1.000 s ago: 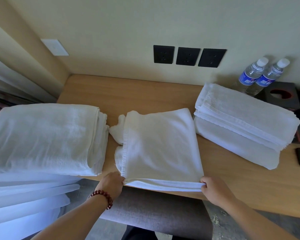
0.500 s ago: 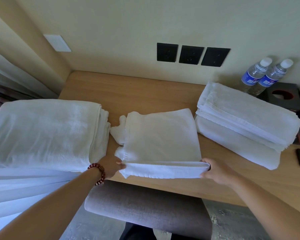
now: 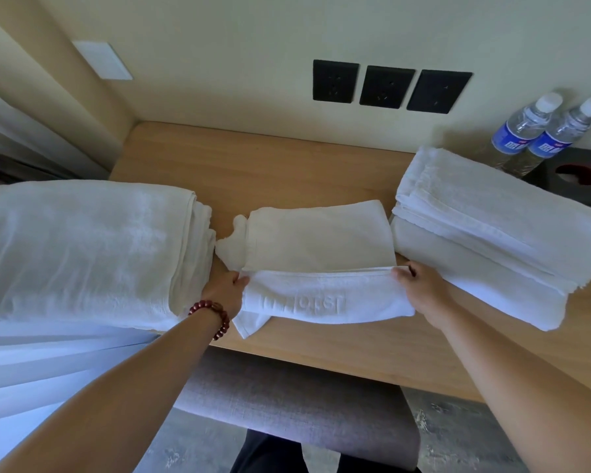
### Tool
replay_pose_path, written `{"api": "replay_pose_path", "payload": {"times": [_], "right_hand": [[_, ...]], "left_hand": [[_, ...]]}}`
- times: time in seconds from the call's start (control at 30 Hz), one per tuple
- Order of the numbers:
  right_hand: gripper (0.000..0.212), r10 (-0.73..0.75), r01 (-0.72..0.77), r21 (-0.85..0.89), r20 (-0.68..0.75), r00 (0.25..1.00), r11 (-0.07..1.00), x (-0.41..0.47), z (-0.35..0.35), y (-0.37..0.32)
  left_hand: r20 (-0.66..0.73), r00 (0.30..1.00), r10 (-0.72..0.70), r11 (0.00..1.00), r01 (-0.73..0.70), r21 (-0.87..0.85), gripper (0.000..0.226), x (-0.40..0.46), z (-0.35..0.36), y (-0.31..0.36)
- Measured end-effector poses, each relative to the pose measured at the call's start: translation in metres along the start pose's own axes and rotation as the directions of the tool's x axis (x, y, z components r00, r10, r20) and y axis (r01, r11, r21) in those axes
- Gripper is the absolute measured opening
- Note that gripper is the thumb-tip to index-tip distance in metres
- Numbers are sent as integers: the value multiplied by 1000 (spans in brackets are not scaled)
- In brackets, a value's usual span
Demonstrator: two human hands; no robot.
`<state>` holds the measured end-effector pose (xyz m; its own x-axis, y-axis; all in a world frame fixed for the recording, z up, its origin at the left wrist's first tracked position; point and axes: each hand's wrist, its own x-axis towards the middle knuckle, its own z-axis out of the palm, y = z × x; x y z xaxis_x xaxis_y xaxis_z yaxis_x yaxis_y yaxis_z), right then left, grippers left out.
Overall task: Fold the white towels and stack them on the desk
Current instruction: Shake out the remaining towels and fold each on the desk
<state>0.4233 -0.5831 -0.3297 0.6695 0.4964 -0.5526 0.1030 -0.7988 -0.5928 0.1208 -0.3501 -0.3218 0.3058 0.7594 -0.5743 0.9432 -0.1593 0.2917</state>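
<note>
Running wall to wall under three black sockets (image 3: 391,86), the wooden desk (image 3: 260,165) carries everything. Biggest on it is the pile of large white linen (image 3: 82,247) at the left end, spilling over the front edge. On the right sits a stack of folded white towels (image 3: 498,230), lying at a slant, long side running from the back wall toward the front right.

Between them lies the middle white towel (image 3: 321,261), flat near the desk's front edge, its long axis running left to right; the near edge is turned over toward the wall, showing embossed lettering. The left hand (image 3: 224,291) pinches that turned-over edge at its left end, the right hand (image 3: 420,288) pinches it at the right end.

Behind the right stack stand two water bottles (image 3: 539,131), touching each other, next to a dark tissue box (image 3: 577,174). A red bead bracelet (image 3: 214,314) circles the left wrist.
</note>
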Motion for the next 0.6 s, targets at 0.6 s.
{"api": "replay_pose_path", "payload": {"times": [0.6], "right_hand": [[34,-46,39,-39,-189,981,998,19,23,17]], "left_hand": [[-318,936,151,984,-173,-43,29,-1,5,22]]}}
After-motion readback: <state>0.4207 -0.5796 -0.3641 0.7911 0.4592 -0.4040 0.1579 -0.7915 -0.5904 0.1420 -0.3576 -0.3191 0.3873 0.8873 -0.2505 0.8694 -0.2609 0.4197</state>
